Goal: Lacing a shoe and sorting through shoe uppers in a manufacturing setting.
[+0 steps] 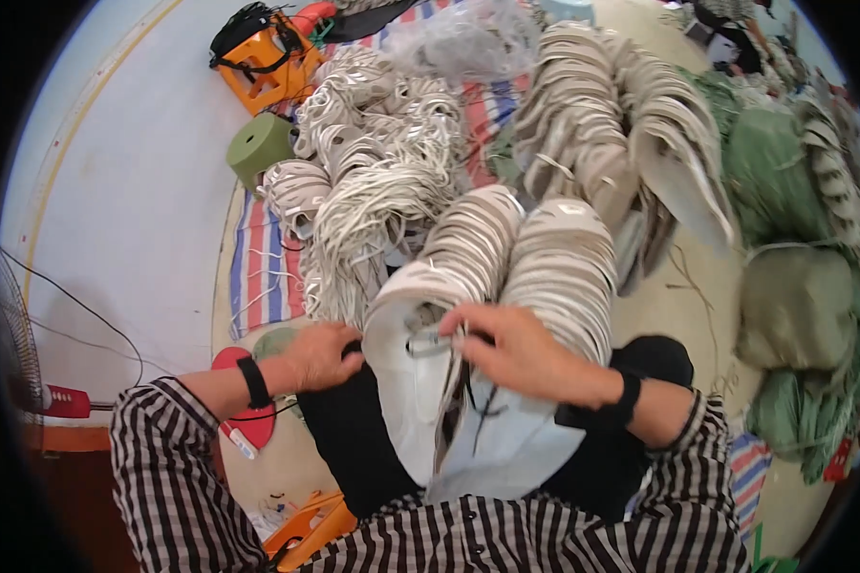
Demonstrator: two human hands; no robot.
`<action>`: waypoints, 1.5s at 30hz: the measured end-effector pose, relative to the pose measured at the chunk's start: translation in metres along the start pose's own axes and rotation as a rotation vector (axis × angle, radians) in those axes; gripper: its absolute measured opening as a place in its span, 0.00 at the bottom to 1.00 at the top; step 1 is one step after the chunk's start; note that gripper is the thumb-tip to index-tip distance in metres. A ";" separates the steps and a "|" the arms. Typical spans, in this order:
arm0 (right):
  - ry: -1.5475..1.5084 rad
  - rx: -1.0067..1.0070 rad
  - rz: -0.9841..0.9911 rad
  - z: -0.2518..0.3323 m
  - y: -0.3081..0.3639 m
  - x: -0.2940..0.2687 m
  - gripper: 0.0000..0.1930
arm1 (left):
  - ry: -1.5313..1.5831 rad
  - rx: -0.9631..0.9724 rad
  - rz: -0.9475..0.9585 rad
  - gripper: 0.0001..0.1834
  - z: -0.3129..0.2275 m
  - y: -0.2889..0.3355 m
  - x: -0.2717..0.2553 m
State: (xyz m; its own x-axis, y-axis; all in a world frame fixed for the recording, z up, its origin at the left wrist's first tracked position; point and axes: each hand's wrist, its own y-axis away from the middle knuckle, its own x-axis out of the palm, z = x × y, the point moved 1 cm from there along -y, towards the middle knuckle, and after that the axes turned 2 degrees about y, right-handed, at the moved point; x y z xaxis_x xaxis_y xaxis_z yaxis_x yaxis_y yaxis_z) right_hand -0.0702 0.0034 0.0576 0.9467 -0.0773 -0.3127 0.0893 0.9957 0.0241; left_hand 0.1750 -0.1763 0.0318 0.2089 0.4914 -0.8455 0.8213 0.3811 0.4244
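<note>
Two long nested stacks of off-white shoe uppers run away from my lap, a left stack (468,239) and a right stack (569,258). Their pale inner sides face me, resting across my black-clad legs. My right hand (526,353) is over the near end of the left stack, its fingers closed on a small metal loop-shaped tool (428,343), too small to name surely. Beside that stack's left edge, my left hand (323,357) has its fingers curled in. Whatever it holds, if anything, is hidden. Dark cord (487,411) lies over the near uppers, below my right hand.
Beyond are a heap of uppers with loose cream laces (382,191) and more stacked uppers (583,115). A green cone (258,150) and an orange stool (266,67) stand far left. Green sacks (774,177) line the right side; a fan (19,334) stands left.
</note>
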 end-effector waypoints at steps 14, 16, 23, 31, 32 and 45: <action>0.055 -0.482 0.076 -0.011 0.006 0.030 0.13 | -0.027 -0.030 0.003 0.16 -0.005 0.008 -0.007; 0.067 -0.516 0.088 0.005 0.008 0.042 0.13 | -0.040 -0.055 -0.029 0.16 -0.001 0.025 -0.001; 0.033 -0.552 0.052 0.041 -0.001 0.078 0.09 | 0.057 -0.132 -0.290 0.13 0.018 0.054 0.017; 0.097 -0.498 -0.074 0.051 -0.045 0.058 0.06 | 0.143 -0.346 -0.096 0.16 -0.004 0.003 -0.003; 0.079 -0.488 -0.070 0.046 -0.045 0.054 0.06 | 0.107 -0.368 0.008 0.16 -0.007 -0.006 -0.006; -0.068 -0.412 0.302 0.015 -0.073 0.013 0.06 | 0.346 -0.151 0.214 0.15 0.021 -0.046 -0.010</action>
State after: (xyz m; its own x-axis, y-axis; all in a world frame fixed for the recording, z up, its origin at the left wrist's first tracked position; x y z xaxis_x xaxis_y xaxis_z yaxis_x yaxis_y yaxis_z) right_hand -0.0601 -0.0712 0.0664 0.9306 0.2270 -0.2871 -0.3075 0.9103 -0.2770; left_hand 0.1463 -0.2154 0.0140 0.1549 0.7957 -0.5856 0.6862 0.3398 0.6432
